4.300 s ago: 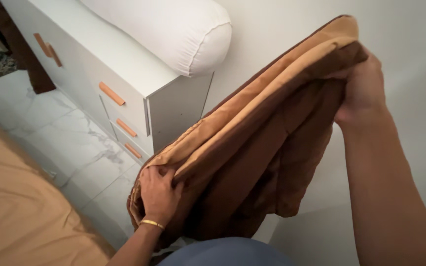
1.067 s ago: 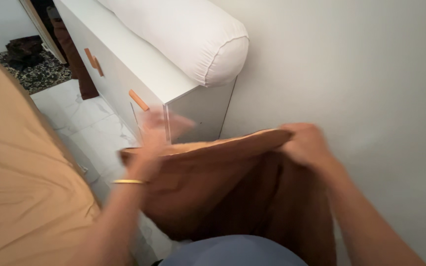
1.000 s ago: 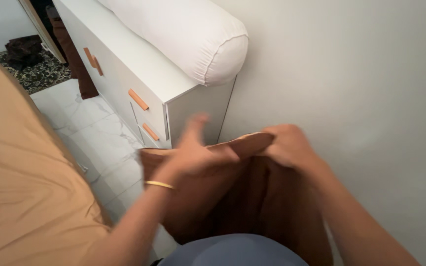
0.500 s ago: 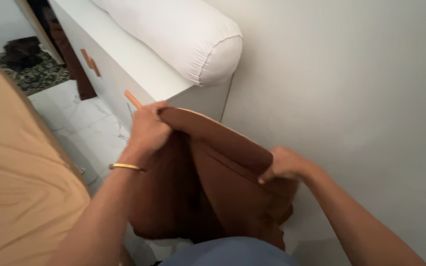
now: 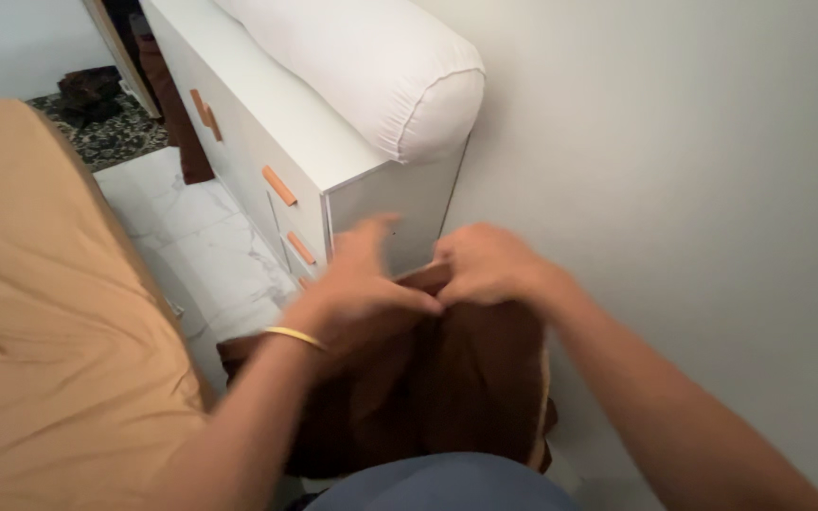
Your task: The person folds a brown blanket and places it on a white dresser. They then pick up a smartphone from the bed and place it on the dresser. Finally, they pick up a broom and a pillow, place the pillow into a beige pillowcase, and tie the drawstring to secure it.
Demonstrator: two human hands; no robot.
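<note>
A brown cloth [image 5: 456, 388] hangs folded in front of me, between my body and a white chest of drawers [image 5: 286, 142]. My left hand [image 5: 362, 298], with a thin gold bangle at the wrist, grips the cloth's top edge. My right hand [image 5: 489, 265] holds the same top edge right beside it, the two hands almost touching. Both hands are blurred by motion. The cloth's lower part is hidden behind my blue-grey clothing [image 5: 447, 483] at the bottom of the view.
A long white bolster pillow [image 5: 371, 66] lies on top of the chest, which has orange handles [image 5: 278, 185]. A bed with a tan sheet [image 5: 40, 341] fills the left. A pale wall [image 5: 674, 170] is on the right. White marble floor tiles [image 5: 191, 237] run between bed and chest.
My hands were apart half a second ago, the left raised and the right lower. They have now come together at the cloth's top edge, and the cloth hangs narrower.
</note>
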